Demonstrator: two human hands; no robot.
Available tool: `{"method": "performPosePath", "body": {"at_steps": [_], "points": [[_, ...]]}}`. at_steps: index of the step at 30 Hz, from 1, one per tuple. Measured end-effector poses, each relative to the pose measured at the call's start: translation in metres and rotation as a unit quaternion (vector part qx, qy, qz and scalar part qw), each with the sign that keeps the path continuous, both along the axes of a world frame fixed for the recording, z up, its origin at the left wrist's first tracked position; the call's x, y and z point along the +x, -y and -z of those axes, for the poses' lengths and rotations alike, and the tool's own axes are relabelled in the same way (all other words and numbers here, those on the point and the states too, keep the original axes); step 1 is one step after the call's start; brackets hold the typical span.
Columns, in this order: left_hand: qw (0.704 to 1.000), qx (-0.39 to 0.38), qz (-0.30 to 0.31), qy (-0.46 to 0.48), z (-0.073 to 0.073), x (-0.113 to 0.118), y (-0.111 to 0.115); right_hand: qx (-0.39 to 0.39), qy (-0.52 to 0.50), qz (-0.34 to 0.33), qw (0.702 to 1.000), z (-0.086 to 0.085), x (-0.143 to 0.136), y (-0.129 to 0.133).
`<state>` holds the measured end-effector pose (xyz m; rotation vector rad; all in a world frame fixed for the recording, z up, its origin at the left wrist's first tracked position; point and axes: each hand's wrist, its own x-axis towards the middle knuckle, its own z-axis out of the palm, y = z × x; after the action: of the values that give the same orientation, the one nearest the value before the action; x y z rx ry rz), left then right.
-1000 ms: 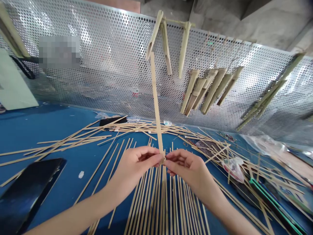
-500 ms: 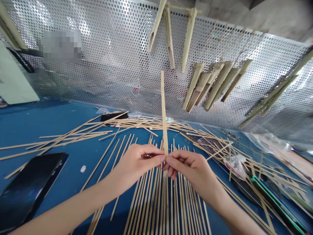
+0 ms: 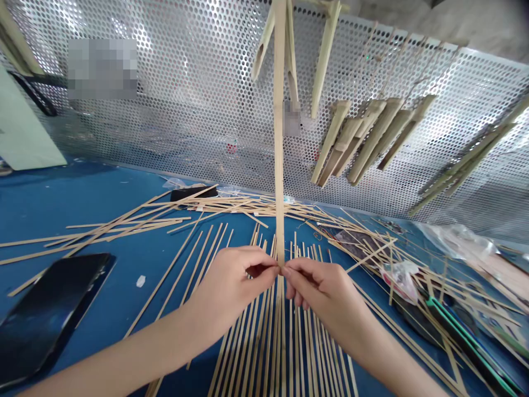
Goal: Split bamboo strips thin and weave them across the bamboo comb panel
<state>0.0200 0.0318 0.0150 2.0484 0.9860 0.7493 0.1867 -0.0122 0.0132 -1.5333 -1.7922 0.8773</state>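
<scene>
Through the head camera, I see the left hand (image 3: 243,275) and the right hand (image 3: 324,286) both pinching one flat pale strip (image 3: 279,138) between thumb and fingers, their tips nearly touching. The strip rises from this grip, in front of the perforated metal panel (image 3: 185,110); I cannot tell whether it continues below the fingers. Under the hands, many thin strips (image 3: 276,347) lie side by side on the blue table (image 3: 103,187).

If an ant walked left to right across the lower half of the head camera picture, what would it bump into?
Dark flat slab, white scrap, left hand, upright pale strip, right hand, crumpled plastic bag, green-edged object.
</scene>
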Motion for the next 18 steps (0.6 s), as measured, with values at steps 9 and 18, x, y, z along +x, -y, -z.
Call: {"method": "performPosePath", "body": {"at_steps": [9,18], "points": [[0.999,-0.014,0.023,-0.043,0.0011,-0.001,0.0017,0.01,0.038,-0.009,0.999,-0.0008,-0.0015,0.0],[0.998,-0.054,0.024,0.007,0.0018,-0.0003,0.0015,-0.034,-0.039,-0.019,0.998,-0.0068,-0.0031,0.0021]]}}
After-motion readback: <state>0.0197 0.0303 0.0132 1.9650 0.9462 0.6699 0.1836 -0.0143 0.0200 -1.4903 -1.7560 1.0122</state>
